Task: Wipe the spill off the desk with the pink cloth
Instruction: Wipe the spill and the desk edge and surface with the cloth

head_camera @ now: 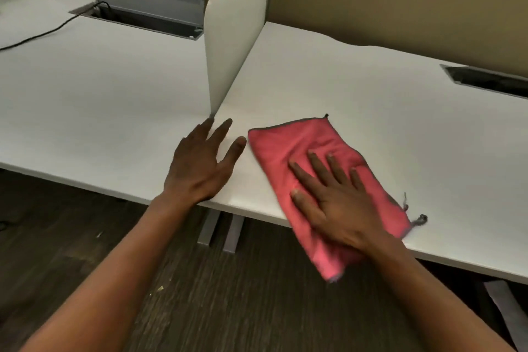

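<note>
A folded pink cloth (288,148) with a dark hem lies on the white desk (385,123), and its near end hangs over the front edge. My right hand (334,197) presses flat on top of the cloth with the fingers spread. My left hand (200,163) rests open on the desk just left of the cloth, palm down, holding nothing. I can make out no spill on the desk surface.
An upright white divider panel (231,43) stands on the desk just beyond my left hand. A raised cable hatch (148,6) with a black cable (43,34) is at the back left. Another cable slot (485,80) is at the right. Dark floor lies below.
</note>
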